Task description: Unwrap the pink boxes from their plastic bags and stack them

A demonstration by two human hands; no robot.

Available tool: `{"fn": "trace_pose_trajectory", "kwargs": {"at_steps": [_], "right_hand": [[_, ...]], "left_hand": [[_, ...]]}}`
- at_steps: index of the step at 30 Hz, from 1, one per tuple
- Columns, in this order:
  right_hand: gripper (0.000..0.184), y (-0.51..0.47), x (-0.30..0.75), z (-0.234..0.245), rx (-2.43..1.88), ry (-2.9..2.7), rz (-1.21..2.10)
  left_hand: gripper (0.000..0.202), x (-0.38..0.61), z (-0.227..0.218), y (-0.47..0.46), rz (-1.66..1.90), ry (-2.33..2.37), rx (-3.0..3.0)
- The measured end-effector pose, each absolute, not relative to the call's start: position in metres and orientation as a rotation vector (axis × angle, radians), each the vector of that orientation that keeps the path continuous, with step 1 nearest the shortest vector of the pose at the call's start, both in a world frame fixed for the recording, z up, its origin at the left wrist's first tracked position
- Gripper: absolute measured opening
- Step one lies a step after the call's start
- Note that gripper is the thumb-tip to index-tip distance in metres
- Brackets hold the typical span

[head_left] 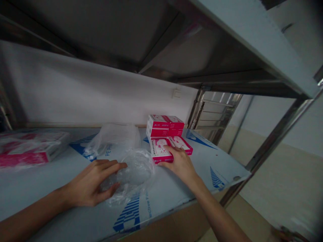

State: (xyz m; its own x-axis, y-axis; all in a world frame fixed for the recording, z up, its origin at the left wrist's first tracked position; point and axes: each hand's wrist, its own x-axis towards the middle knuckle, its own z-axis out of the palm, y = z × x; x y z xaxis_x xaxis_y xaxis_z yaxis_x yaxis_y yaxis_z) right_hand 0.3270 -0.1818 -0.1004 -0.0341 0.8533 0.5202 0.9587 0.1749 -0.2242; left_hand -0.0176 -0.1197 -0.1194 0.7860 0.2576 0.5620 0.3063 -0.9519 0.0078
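Here's the pink-and-white box (159, 149), lying flat, printed face up on the shelf (196, 166), and close by its near corner, the clear plastic bag (137, 169), crumpled, slack, see-through

I note one camera, head-worn, stationed at the open front of the rack (280, 134). Its height lies between the shelf (202, 163) and the upper shelf (113, 30), since it sees the latter's underside. It faces forward to the back wall (101, 90), angled down. Range is close: the left hand (97, 183) and right hand (181, 164) stand nearer than the wall. Floor (248, 218) shows at lower right.
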Motion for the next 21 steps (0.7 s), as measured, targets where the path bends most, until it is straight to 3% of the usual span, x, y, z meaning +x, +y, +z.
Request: {"fn": "trace_pose_trajectory", "kwargs": {"at_steps": [4,21], "right_hand": [[0.057,-0.178,0.32,-0.1,-1.745,-1.99,-0.569],[0.054,-0.157,0.344,-0.101,-1.632,-2.221,-0.404]], "left_hand": [[0.051,-0.018,-0.119,-0.12,-0.911,-0.452,-2.858],[0.049,-0.019,-0.118,-0.118,-0.862,-0.552,-2.832]]}}
